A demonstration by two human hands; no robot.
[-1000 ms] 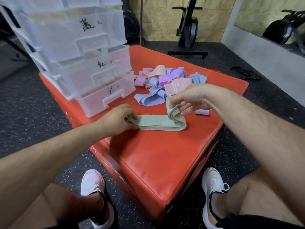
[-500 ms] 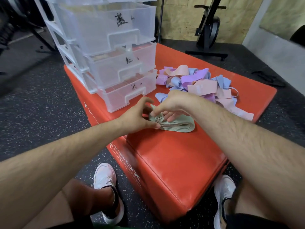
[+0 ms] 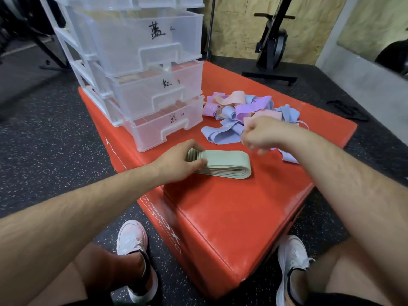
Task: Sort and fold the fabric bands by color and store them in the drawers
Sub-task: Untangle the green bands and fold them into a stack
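Note:
A folded stack of pale green fabric bands (image 3: 227, 163) lies flat on the red padded box (image 3: 231, 213). My left hand (image 3: 176, 161) grips the stack's left end, thumb on top. My right hand (image 3: 262, 134) hovers above and right of the stack, fingers loosely curled and blurred, with nothing in it. Behind it lies a loose heap of blue, purple and pink bands (image 3: 247, 109). A clear plastic drawer unit (image 3: 143, 69) with handwritten labels stands at the box's back left; its drawers are pulled partly out.
The box sits on dark speckled rubber floor (image 3: 44, 140). My knees and white shoes (image 3: 132, 241) are just below its front edge. A black exercise machine (image 3: 273, 45) stands against the plywood wall behind.
The green bands are now folded flat into one stack. My right hand let go of them and lifted away to the right. My left hand stays on the stack's left end.

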